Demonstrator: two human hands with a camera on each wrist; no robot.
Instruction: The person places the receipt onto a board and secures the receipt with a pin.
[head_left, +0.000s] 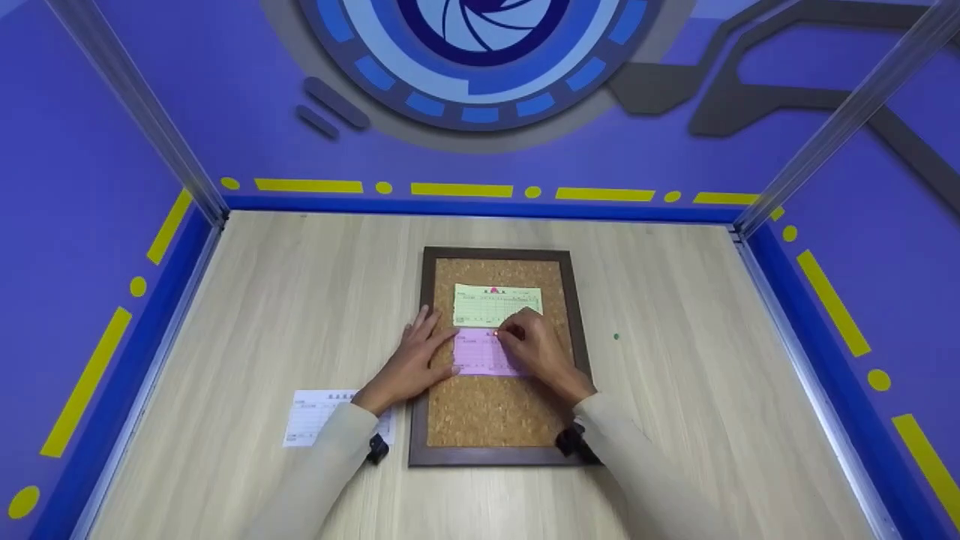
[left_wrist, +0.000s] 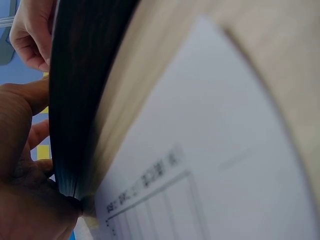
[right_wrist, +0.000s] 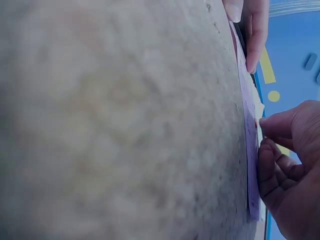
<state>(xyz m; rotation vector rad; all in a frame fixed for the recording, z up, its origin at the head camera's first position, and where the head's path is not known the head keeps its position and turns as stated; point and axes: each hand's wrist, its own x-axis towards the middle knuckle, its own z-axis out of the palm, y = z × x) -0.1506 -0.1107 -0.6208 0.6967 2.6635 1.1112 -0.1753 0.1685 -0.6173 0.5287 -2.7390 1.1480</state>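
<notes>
Blue walls (head_left: 555, 156) stand around the pale table (head_left: 690, 375), where a framed corkboard (head_left: 480, 420) lies beneath my hands. My left hand (head_left: 409, 364) is loosely spread, thumb and index tips on the left edge of the pink slip (head_left: 472, 354), probably so it can't slide. My right hand (head_left: 538, 343) pinches a reddish pin (head_left: 496, 334) at that slip's top, a fine grip suiting something so small. Just beyond them, the green slip (head_left: 480, 306) is pinned flat; the white slip (head_left: 309, 418) lies partly behind my left sleeve (head_left: 326, 457).

Purple-blue walls (head_left: 600, 161) box in three sides, w/ yellow dashes (head_left: 461, 190) & dots (head_left: 383, 187) running low! Round emblem (head_left: 480, 79) back ctr, metal posts (head_left: 139, 105) in rear cnrs, pale wood-grain tabletop (head_left: 697, 315) below.
</notes>
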